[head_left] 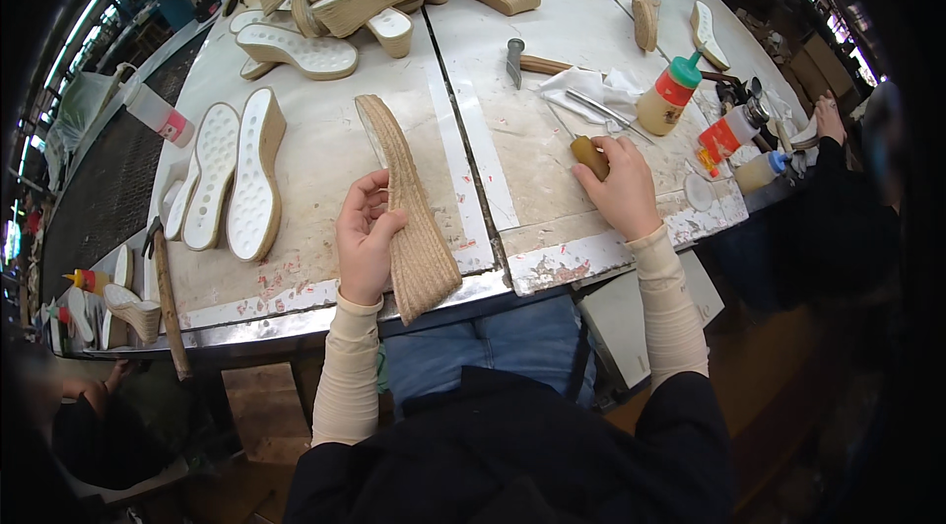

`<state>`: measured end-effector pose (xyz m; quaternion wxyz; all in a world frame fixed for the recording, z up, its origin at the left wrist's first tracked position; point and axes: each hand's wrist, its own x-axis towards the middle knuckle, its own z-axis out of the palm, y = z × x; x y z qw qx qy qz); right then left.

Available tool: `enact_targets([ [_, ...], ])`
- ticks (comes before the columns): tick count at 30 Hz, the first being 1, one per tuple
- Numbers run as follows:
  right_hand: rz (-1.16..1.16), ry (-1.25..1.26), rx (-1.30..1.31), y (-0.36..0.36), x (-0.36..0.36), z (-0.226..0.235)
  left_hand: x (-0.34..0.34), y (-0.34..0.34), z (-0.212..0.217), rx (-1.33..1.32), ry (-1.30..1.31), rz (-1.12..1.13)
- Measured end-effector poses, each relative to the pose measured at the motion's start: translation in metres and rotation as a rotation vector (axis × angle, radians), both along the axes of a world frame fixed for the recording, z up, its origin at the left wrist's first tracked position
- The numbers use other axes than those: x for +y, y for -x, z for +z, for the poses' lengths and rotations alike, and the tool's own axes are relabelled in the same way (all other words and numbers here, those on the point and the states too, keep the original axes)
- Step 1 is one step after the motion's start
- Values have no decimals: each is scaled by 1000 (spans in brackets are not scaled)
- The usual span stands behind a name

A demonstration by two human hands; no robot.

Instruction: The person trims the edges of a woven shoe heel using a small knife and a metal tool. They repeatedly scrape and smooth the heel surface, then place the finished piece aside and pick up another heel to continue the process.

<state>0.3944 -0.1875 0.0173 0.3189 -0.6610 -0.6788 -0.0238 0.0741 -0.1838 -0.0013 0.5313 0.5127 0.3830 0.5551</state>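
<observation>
Tan and braided, the wedge sole [419, 204] tilts over the table [325, 154]'s near edge, left hand [365, 238] clamped at mid-length, where I, operating remotely, judge it light, stiff and best gripped. At two o'clock, the right hand [626, 187] is closed round a yellow-handled tool [590, 158]; white-topped soles [258, 169] lie at nine.

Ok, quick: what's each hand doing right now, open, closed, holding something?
Left hand: closed, holding a tan wedge sole by its side.
Right hand: closed around the yellow-brown handle of a thin-shafted tool.
</observation>
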Motion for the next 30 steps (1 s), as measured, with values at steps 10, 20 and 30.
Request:
enact_targets([
  [10, 287, 37, 603, 46, -44, 28, 1, -3, 1, 40, 0, 110],
  [20, 611, 387, 857, 125, -84, 18, 5, 1, 10, 175, -18, 27],
  [30, 604, 334, 776, 129, -80, 20, 1, -2, 8, 166, -41, 59],
])
